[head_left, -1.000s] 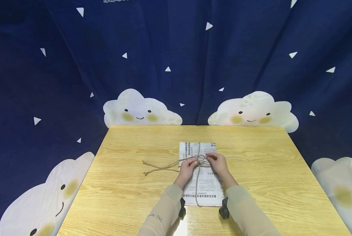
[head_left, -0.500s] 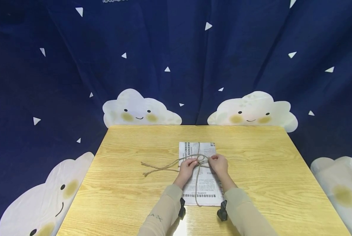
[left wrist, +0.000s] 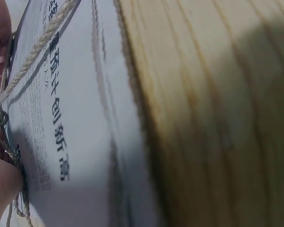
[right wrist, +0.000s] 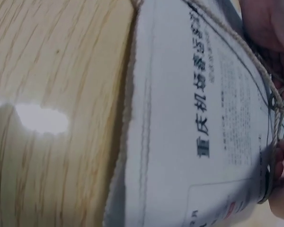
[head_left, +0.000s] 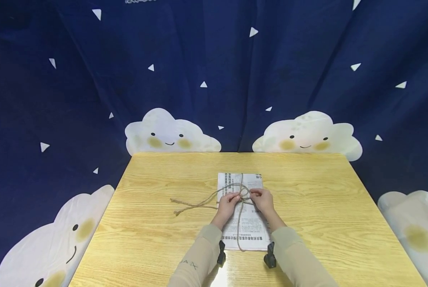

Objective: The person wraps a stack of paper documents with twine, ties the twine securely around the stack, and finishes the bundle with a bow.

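A flat bundle of newspaper (head_left: 247, 227) lies on the table, with brown twine (head_left: 239, 227) running lengthwise and crosswise over it. My left hand (head_left: 227, 205) pinches the twine beside the knot (right wrist: 277, 101). Just right of the knot, my right hand (head_left: 264, 200) pinches a strand with thumb and forefinger. A rounded loop of twine (head_left: 243, 189) stands between the hands. Both hands show at the edges of the wrist views: my left hand (left wrist: 4, 187) low in the left one, my right hand (right wrist: 283, 182) low in the right one. Fingers partly hide the knot.
Two loose twine ends (head_left: 190, 204) trail over the wooden table (head_left: 156, 239) to the left. Behind the table's far edge hangs a dark blue curtain (head_left: 185, 52) with printed clouds and triangles. Dark wrist devices (head_left: 270, 257) sit close above the front of the bundle.
My right hand moved a little right, then back left towards the knot. The upper strand of twine has arched farther from me. My left hand has stayed in place on the twine.
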Motion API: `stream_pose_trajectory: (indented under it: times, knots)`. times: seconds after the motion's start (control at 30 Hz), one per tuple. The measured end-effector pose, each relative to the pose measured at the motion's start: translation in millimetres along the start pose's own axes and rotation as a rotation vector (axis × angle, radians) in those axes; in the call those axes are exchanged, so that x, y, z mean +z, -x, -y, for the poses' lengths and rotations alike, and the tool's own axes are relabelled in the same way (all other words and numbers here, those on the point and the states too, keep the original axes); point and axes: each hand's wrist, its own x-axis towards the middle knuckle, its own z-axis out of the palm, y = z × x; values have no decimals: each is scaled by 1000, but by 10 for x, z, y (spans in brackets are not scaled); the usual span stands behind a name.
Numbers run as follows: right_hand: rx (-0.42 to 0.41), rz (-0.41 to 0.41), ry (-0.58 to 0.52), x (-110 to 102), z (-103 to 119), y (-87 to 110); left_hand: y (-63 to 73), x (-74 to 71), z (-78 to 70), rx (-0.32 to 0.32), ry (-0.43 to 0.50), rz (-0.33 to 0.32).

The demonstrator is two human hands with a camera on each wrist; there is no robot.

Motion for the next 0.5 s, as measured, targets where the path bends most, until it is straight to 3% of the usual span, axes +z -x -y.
stream_pose_trajectory:
  times: [0.33, 0.5]
  knots:
    - [-33, 135, -7, -36, -75, -29, 6, 4, -8, -2, 3, 9]
    - [23, 83, -166, -100, -72, -1, -7, -14, -26, -24, -8, 33]
